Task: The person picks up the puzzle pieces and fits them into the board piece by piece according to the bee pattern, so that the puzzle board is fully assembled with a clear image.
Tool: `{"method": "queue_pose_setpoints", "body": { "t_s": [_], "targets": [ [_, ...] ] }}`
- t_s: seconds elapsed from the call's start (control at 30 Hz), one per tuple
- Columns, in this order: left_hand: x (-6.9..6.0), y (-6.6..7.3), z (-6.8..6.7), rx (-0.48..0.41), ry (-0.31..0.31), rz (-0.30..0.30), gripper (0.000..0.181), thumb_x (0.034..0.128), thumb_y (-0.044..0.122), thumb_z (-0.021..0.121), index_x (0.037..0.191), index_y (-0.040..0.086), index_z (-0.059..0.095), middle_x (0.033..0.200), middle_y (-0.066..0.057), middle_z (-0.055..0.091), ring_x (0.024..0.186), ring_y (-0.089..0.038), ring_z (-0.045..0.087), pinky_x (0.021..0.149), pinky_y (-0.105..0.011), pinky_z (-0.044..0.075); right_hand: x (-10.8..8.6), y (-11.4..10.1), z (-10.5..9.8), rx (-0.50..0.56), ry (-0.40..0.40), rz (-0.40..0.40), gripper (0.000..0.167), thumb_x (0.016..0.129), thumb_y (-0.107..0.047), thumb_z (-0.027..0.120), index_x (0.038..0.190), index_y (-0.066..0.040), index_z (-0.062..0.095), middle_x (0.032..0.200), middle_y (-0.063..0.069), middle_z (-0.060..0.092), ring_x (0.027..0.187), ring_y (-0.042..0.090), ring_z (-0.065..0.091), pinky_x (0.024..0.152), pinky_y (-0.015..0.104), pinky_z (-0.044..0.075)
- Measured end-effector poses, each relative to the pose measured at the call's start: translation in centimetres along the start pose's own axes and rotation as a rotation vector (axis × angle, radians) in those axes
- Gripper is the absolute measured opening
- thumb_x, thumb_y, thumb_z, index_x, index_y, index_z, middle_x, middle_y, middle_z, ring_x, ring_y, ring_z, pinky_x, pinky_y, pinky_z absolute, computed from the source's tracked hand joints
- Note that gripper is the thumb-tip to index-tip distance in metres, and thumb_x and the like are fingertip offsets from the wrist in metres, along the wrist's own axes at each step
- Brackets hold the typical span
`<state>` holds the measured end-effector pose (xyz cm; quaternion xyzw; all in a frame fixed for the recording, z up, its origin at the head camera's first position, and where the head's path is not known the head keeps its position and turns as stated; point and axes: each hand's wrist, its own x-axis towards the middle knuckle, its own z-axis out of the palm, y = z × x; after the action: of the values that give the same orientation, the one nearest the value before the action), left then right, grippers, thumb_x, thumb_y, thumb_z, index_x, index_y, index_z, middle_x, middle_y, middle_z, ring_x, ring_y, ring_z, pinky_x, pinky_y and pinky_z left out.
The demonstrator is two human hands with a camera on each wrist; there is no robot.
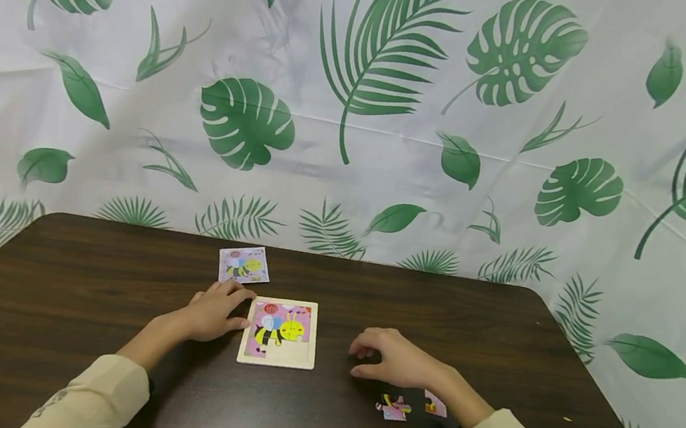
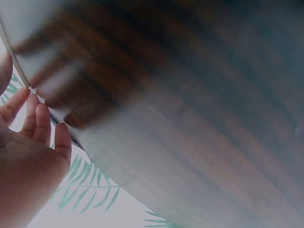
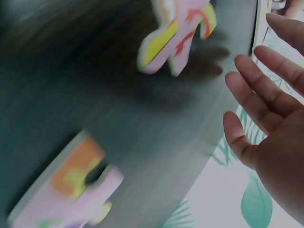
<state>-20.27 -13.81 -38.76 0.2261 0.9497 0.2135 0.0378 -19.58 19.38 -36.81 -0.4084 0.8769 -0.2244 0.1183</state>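
Observation:
A square wooden jigsaw tray (image 1: 288,362) lies on the table, with a yellow bee on pink assembled in part of it and bare wood at its lower right. My left hand (image 1: 212,312) rests at the tray's left edge, thumb and index finger touching or very near it. In the left wrist view, the left hand's fingers (image 2: 42,124) look loosely extended. To the right of the tray, my right hand (image 1: 395,358) hovers with relaxed fingers and nothing in them. Below it lie loose jigsaw pieces, one pink and yellow (image 1: 398,414), another pink and orange (image 1: 435,405), partly hidden by the forearm.
A picture card (image 1: 245,264) with the same bee lies behind the tray. All this is on a dark wood-grain table (image 1: 140,261), whose far edge meets a white cloth (image 1: 345,193) printed with green leaves.

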Motion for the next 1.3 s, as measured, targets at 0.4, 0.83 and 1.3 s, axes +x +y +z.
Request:
{"method": "queue_pose_setpoints", "body": {
  "t_s": [0.4, 0.83, 1.3],
  "targets": [
    [-0.1, 0.1, -0.1, 0.001, -0.001, 0.001, 0.042, 0.0888, 0.023, 0.060, 0.125, 0.005, 0.049, 0.118, -0.016, 0.044, 0.111, -0.038, 0.039, 0.081, -0.058, 0.033, -4.3, 1.6, -1.3, 0.066, -0.040, -0.018, 0.018, 0.084, -0.025, 0.067, 0.092, -0.009, 0.063, 0.088, -0.004, 0.058, 0.078, 0.008, 0.054, 0.069, 0.027, 0.047],
    [-0.2, 0.3, -0.2, -0.007, -0.008, -0.008, 0.042, 0.0886, 0.023, 0.060, 0.125, 0.004, 0.050, 0.118, -0.016, 0.044, 0.111, -0.037, 0.039, 0.081, -0.058, 0.032, -6.6, 1.8, -0.5, -0.014, -0.033, 0.012, 0.020, 0.078, -0.030, 0.072, 0.089, -0.020, 0.060, 0.092, -0.014, 0.050, 0.085, 0.007, 0.048, 0.074, 0.032, 0.039],
    [-0.1, 0.2, -0.1, 0.005, -0.010, -0.009, 0.042, 0.0886, 0.024, 0.060, 0.125, 0.005, 0.050, 0.118, -0.016, 0.044, 0.111, -0.037, 0.040, 0.081, -0.058, 0.033, -7.2, 1.6, 0.3, -0.042, 0.005, 0.073, 0.029, 0.075, -0.043, 0.071, 0.091, -0.025, 0.056, 0.098, -0.015, 0.045, 0.094, 0.008, 0.044, 0.075, 0.037, 0.028]
  ]
}}
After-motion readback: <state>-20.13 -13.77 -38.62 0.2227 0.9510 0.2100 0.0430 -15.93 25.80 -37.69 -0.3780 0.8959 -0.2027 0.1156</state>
